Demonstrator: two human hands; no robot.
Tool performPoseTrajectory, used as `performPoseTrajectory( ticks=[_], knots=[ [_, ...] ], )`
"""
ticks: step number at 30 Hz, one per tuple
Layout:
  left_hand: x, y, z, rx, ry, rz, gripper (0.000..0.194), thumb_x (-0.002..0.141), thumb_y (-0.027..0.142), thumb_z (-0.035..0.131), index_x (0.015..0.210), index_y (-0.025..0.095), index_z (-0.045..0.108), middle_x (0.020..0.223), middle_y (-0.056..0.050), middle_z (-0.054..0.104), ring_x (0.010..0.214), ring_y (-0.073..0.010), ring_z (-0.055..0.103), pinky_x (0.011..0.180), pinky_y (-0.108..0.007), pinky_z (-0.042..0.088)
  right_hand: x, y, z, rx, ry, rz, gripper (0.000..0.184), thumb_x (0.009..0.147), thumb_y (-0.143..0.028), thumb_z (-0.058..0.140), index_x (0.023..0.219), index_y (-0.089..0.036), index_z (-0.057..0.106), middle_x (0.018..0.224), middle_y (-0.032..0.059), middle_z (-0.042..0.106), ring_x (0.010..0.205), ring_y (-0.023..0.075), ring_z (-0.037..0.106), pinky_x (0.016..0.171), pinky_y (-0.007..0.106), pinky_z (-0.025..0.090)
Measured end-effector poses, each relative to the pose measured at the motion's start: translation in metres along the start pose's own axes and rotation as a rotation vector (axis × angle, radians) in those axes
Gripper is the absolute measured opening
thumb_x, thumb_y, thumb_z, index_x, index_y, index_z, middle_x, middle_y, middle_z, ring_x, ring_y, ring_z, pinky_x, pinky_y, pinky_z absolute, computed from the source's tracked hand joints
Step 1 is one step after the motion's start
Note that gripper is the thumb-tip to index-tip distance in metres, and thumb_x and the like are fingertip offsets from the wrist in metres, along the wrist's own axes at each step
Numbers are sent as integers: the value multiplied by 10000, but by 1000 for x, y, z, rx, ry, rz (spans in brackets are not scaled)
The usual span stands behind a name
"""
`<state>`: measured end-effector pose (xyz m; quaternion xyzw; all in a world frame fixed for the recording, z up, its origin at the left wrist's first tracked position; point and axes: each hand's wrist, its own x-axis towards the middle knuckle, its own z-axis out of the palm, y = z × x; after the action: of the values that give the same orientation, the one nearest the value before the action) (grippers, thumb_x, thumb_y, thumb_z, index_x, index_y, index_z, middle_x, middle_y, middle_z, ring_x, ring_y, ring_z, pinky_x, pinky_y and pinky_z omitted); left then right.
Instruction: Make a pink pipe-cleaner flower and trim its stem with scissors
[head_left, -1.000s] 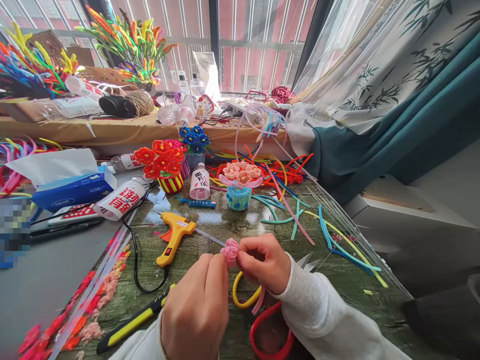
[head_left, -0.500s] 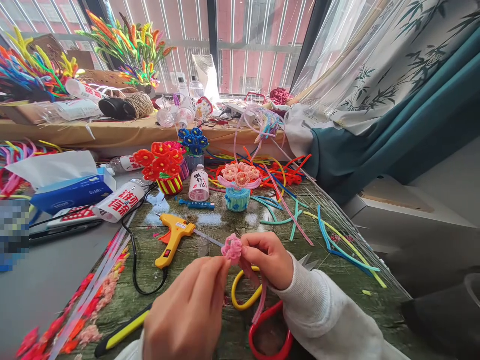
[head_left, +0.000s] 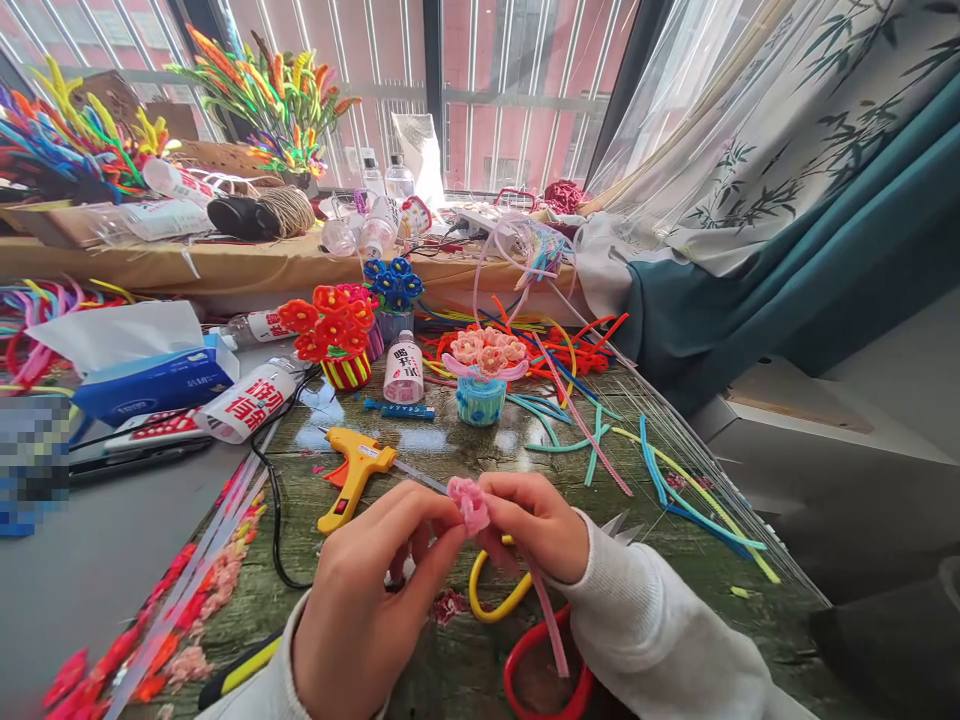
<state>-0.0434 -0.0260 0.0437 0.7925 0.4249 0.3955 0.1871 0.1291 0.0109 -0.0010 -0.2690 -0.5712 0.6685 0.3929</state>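
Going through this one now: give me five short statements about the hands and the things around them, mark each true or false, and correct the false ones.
1. The left hand and the right hand both touch the curled pink piece. True.
2. The yellow glue gun is in the right hand. False: it lies on the table.
3. The peach-pink flowers stand in a light-blue pot. True.
4. The striped pot under the red flowers is blue and white. False: it is red and yellow.
5. A pink strip shows below the right hand. True.
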Motion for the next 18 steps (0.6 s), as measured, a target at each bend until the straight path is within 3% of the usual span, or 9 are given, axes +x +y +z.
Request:
performPoseTrajectory(
  ticks=[4,7,11,18],
  knots=[
    [2,-6,-7,8,-45,-48,49,877,175,564,872,207,601,693,41,608,532,-80,521,482,-185,410,-2,-4,-2,-470,93,-225,299,923,-377,491,806,-132,617,580,-13,543,479,82,462,474,197,382],
    [4,-7,-11,33,-65,-28,58,874,186,569,882,214,619,683,52,619,519,-74,520,483,-181,403,-2,-4,-2,-732,146,-428,244,912,-293,494,780,-142,632,614,12,582,523,99,480,504,208,391],
    [6,-2,-13,127,-3,19,77,857,160,579,845,211,635,708,40,633,560,-76,544,530,-175,423,-1,-3,1,-856,230,-592,168,853,-168,508,715,-157,603,565,-9,548,479,86,461,469,188,373],
    [7,6,-11,206,41,55,138,852,156,552,753,186,644,664,15,611,601,-95,579,581,-193,442,1,-3,6,-1017,330,-720,203,812,-114,464,634,-194,520,495,-41,471,431,83,396,426,197,318]
  ],
)
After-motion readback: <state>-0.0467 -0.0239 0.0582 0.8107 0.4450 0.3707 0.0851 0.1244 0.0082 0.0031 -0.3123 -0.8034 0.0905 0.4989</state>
